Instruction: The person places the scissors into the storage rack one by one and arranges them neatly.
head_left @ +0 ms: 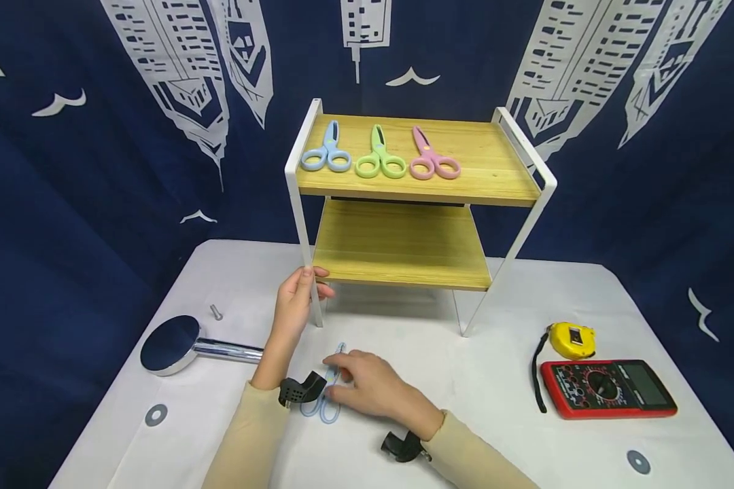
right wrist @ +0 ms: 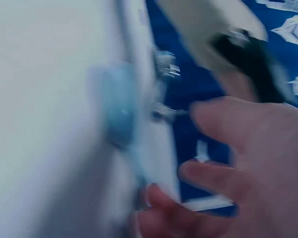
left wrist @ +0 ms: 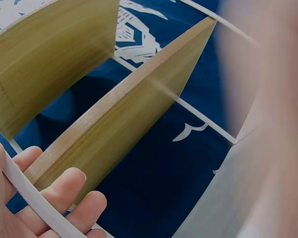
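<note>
My left hand (head_left: 295,292) grips the white front left leg of a two-tier wooden shelf (head_left: 404,248); in the left wrist view its fingers (left wrist: 64,186) curl behind the white bar. Below the shelf, light blue scissors (head_left: 331,375) lie on the table, partly hidden by my left wrist strap. My right hand (head_left: 370,384) is over them, thumb and fingers apart, fingertips right at the blades. The right wrist view is blurred, with the blue handles (right wrist: 120,104) beside the fingers. On the top tier lie blue scissors (head_left: 329,146), green scissors (head_left: 377,153) and pink scissors (head_left: 428,153).
On the left are a round chrome-handled object (head_left: 171,345), a small screw (head_left: 216,312) and a grey washer (head_left: 155,415). A yellow tape measure (head_left: 572,341), a red multimeter (head_left: 608,388) and another washer (head_left: 638,462) lie on the right. A dark blue curtain (head_left: 98,204) hangs behind the table.
</note>
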Available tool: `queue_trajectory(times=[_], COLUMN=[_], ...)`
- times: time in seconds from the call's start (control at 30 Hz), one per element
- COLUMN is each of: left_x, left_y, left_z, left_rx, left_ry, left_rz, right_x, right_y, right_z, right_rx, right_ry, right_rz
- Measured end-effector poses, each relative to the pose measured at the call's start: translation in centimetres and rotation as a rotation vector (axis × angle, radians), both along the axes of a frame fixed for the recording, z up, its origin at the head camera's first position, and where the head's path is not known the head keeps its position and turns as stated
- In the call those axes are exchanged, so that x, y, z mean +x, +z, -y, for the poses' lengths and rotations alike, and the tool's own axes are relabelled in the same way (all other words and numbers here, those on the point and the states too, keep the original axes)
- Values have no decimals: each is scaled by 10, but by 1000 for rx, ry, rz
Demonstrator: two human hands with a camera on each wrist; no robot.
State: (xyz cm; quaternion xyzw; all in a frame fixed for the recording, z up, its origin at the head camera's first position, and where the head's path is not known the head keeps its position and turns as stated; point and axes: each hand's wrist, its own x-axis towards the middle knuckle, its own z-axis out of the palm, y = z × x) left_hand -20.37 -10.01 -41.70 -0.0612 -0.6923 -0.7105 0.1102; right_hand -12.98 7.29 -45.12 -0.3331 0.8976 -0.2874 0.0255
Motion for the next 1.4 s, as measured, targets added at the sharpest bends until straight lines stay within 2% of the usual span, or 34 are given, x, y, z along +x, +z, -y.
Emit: queue_trajectory(times=[0.07,0.17,0.43,0.8,1.03,1.2,1.4], left_x=[-1,-2,-2,1,0,0,0], left_y=[0,1,3,4,4,2,0], left_z=[-1,-2,-1,2,1,1,0], left_rx=[9,7,3,18,13,16,10], left_ry=[-4,-4,-9,-9,-8,-6,-2], left_rz=[1,3,3,3,12,14,11], right_x=[3,5,8,7,12,15,11], right_y=[-11,-21,-18,-12,-7,-4,-8], right_z=[3,6,7,5,6,4,-1], right_rx=[97,156,213,245,288,262,225], right_ry=[2,-17,-7,33,36,45,64], right_rz=[34,15,13,59,74,96,128])
